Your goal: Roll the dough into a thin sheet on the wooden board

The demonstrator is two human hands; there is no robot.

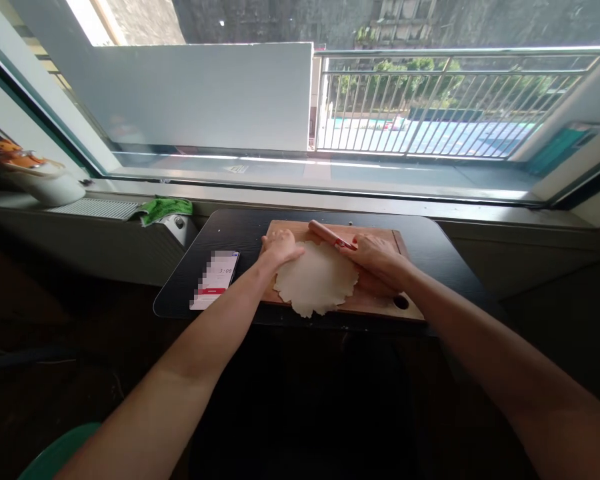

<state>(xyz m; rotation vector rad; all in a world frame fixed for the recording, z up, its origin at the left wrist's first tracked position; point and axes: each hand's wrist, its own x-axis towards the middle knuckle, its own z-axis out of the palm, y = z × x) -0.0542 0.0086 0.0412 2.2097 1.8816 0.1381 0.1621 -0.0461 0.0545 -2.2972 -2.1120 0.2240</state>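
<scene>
A pale, flattened sheet of dough (316,279) with ragged edges lies on a wooden cutting board (380,303), its near edge hanging slightly past the board's front. My left hand (281,247) rests at the dough's far left edge, thumb stretched onto the dough and the other fingers over the board's left side. Closed around the right end of a wooden rolling pin (325,232) is my right hand (375,253). The pin lies slantwise behind the dough, its free end pointing far left. The fingers' undersides are hidden in both hands.
The board sits on a small black table (180,283). A phone (217,280) lies to the left. Beyond stand a window sill (370,203), a green cloth (165,209) on a radiator-like unit, and a white pot (55,183). Something green and rounded (63,450) is low at left.
</scene>
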